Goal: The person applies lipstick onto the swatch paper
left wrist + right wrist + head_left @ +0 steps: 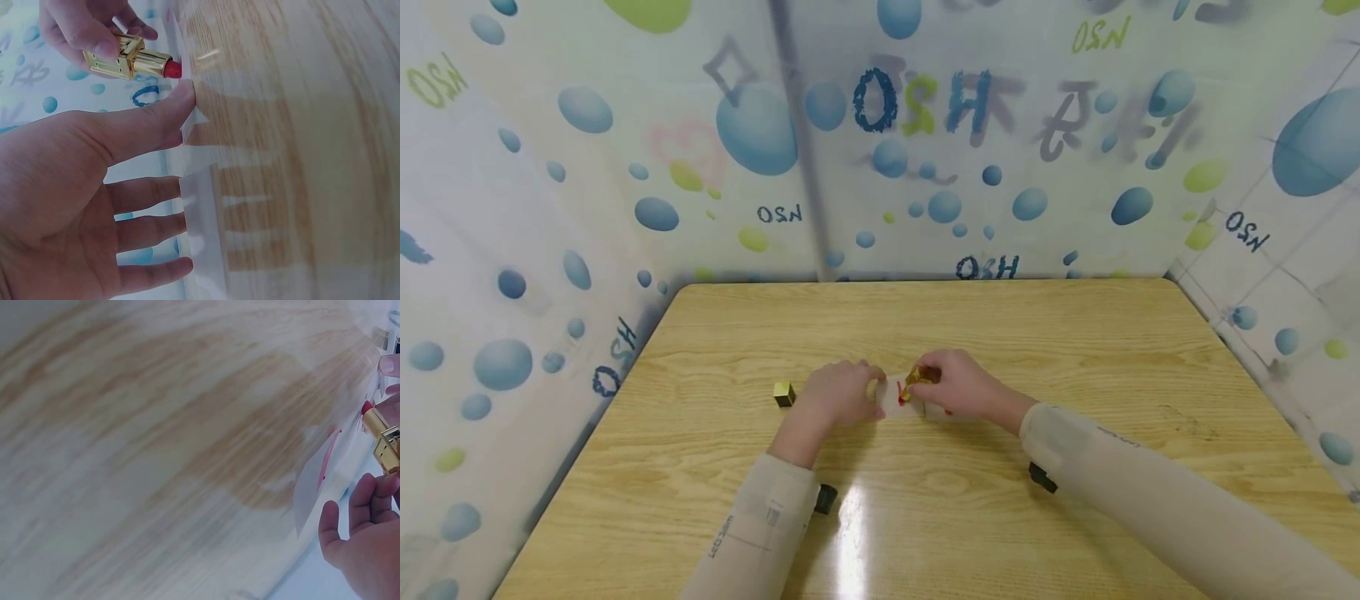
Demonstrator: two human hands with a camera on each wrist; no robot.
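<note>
Head view: the right hand (962, 383) pinches a gold metallic lipstick with a red tip (922, 375), held over a white paper sheet (891, 406) on the pale wood-grain table (1075, 350). The left hand (838, 393) has its fingers extended and spread, their tips resting at the sheet. Drawing seems under way: a red stroke (325, 461) is on the paper, though bare white remains. Whether the lipstick touches the paper is unclear. A small gold box-shaped cap (784, 394) stands apart beyond the left hand; recapping appears undone.
</note>
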